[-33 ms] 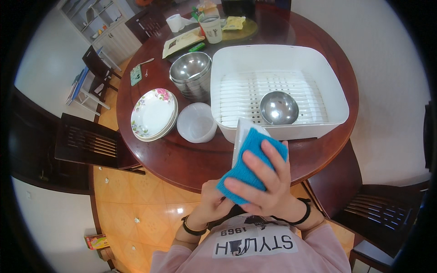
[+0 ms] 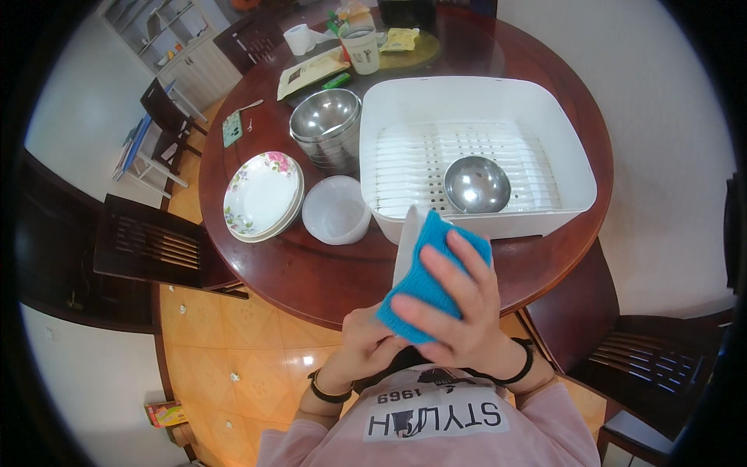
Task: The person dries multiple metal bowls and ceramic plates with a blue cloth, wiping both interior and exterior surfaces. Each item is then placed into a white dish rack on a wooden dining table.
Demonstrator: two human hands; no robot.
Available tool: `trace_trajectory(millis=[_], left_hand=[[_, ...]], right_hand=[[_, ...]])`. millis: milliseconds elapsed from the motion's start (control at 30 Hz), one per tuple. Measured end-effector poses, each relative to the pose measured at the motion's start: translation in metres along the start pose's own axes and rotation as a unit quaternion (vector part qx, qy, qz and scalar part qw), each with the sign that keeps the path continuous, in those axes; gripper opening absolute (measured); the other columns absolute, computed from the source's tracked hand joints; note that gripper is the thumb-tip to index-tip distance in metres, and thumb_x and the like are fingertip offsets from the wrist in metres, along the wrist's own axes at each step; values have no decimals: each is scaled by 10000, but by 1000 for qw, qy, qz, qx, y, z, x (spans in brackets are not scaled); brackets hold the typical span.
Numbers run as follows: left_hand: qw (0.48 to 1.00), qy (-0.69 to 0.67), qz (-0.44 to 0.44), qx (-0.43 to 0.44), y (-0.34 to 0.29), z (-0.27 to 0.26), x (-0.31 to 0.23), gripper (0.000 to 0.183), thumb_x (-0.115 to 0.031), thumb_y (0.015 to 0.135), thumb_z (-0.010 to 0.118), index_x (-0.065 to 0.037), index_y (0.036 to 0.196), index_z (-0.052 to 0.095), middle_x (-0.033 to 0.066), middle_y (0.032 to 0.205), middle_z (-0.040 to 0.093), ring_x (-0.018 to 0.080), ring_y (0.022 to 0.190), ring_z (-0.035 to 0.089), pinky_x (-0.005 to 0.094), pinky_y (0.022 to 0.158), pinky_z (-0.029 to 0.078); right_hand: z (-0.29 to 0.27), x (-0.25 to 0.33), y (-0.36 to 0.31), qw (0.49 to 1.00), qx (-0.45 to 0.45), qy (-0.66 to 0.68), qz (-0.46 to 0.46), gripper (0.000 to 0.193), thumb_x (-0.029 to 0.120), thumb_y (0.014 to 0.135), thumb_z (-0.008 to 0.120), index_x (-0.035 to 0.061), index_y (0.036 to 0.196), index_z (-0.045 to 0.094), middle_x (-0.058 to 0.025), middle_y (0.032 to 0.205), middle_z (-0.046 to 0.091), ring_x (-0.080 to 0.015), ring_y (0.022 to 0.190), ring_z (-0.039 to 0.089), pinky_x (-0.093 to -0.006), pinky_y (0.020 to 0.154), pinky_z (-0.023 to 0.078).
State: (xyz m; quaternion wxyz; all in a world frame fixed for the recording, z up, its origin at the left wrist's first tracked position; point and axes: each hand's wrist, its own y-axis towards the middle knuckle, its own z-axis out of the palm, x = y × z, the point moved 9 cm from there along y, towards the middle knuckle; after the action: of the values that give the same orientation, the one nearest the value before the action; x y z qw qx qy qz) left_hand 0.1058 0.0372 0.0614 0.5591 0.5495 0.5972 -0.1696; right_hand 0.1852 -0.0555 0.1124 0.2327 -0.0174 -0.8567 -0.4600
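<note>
My right hand (image 2: 451, 300) presses a blue cloth (image 2: 424, 292) flat against a white dish (image 2: 407, 247) above the table's near edge. The dish is tilted almost edge-on and mostly covered by the cloth, perhaps a plate. My left hand (image 2: 366, 341) is closed around its lower end, with the fingertips partly hidden. A small steel bowl (image 2: 477, 185) sits inside the big white drying basin (image 2: 482, 224) beyond my hands. To the left stand a translucent plastic tub (image 2: 336, 210), a stack of floral plates (image 2: 261, 194) and a stack of steel bowls (image 2: 325, 117).
The round dark wooden table (image 2: 311, 284) carries it all. Farther back are a paper cup (image 2: 360, 50), a tissue roll (image 2: 298, 39), a paper packet (image 2: 311, 74) and a yellow packet (image 2: 400, 39). Dark wooden chairs stand at the left (image 2: 156, 241) and right (image 2: 646, 358).
My right hand and the cloth have shifted slightly to the right over the dish. The dish has tilted a little. Everything on the table stays the same.
</note>
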Motion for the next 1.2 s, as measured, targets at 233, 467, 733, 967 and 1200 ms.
trace_trajectory(millis=[233, 467, 733, 967, 1200], left_hand=[[987, -139, -72, 30, -19, -5, 19, 194, -84, 739, 756, 26, 876, 672, 157, 797, 679, 271, 767, 676, 332, 693, 514], [887, -433, -106, -119, -26, 3, 39, 885, -365, 797, 742, -35, 1445, 237, 130, 1447, 384, 288, 1301, 430, 476, 1072, 376], [880, -434, -93, -168, -14, 1, 39, 891, -330, 821, 725, -66, 1473, 178, 114, 1497, 305, 293, 1361, 344, 485, 1113, 309], [906, -389, -71, -150, -23, -7, 45, 815, -249, 812, 755, -11, 1427, 275, 128, 1432, 408, 277, 1314, 418, 462, 1088, 348], [974, -156, 19, -166, -11, -18, 16, 224, -73, 843, 691, 33, 1029, 626, 115, 967, 696, 141, 837, 648, 260, 741, 491]], right_hand=[[2, -56, -5, 921, 22, 330, 205, 511, 367, 976, 357, 0, 1274, 552, -234, 1409, 425, -369, 1278, 435, -411, 1066, 311], [28, -70, -49, 862, -66, 405, 298, 755, 551, 978, 299, -19, 1467, 219, -173, 1515, 257, -264, 1378, 292, -377, 1118, 229], [14, -26, -44, 987, -106, 118, 19, 406, 210, 957, 418, 9, 1297, 510, -250, 1473, 309, -481, 1376, 245, -548, 1080, 262], [3, -27, -23, 999, -22, 29, 27, 386, 175, 927, 461, -24, 1243, 562, -244, 1384, 452, -468, 1331, 347, -552, 1041, 318], [11, -52, -26, 951, 8, 222, 216, 425, 86, 923, 470, -83, 1313, 469, -307, 1415, 380, -410, 1275, 450, -370, 1019, 391]])
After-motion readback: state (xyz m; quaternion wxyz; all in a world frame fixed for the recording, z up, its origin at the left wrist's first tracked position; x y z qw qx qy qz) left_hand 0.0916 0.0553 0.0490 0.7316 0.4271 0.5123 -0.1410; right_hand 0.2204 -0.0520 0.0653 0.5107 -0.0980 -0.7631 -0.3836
